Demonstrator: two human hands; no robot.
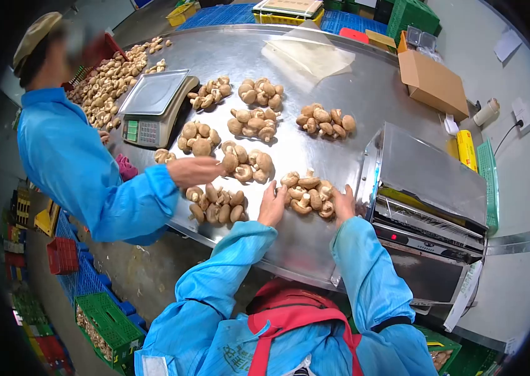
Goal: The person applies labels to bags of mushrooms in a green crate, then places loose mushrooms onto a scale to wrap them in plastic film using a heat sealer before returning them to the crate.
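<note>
A pile of brown shiitake mushrooms lies on the steel table in front of me, several stems turned up. On its left side is my left hand, fingers stretched forward and apart from the thumb. My right hand cups the right side of the same pile, fingers partly hidden by the mushrooms. Neither hand lifts anything; both rest at table height. More mushroom piles stand close by on the left, such as one at the front edge and one behind it.
A co-worker's hand reaches over the piles at left, near a weighing scale. Loose mushrooms heap beyond it. To my right stands a wrapping machine; behind it are a cardboard box and plastic sheets.
</note>
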